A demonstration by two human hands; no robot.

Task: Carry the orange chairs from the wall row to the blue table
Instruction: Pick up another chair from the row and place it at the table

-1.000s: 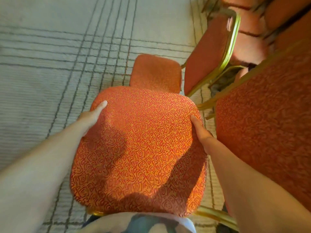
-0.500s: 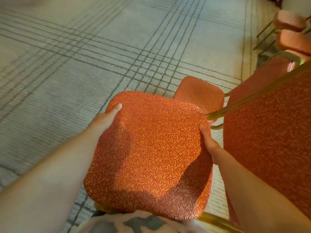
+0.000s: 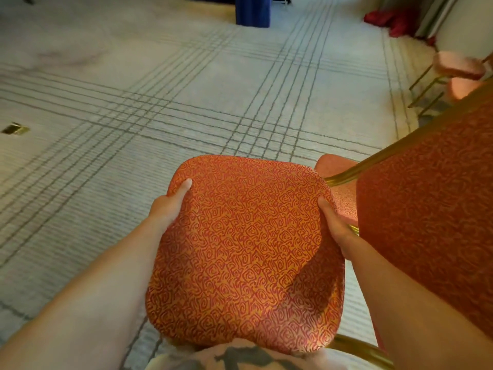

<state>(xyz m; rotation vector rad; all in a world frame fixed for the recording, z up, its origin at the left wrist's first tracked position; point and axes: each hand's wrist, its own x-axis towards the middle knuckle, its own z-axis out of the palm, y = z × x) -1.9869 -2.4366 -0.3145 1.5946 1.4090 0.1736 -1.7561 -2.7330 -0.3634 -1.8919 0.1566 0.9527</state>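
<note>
I hold an orange patterned chair (image 3: 245, 252) in front of my body, its back cushion facing me and its seat (image 3: 338, 188) beyond it. My left hand (image 3: 170, 206) grips the cushion's left edge, thumb on the front. My right hand (image 3: 333, 225) grips the right edge the same way. A second orange chair (image 3: 432, 209) with a gold frame stands close on my right. The blue table skirt (image 3: 252, 10) shows far ahead at the top of the view.
Pale carpet with dark grid lines (image 3: 213, 102) stretches ahead. More orange chairs (image 3: 458, 73) line the right wall. Red cloth (image 3: 394, 20) lies on the floor at the far right. A brass floor box (image 3: 14, 128) sits in the carpet at the left.
The view has swung up and away from the wall row, with the chair still held in both hands. The open carpet and the blue table have come into sight.
</note>
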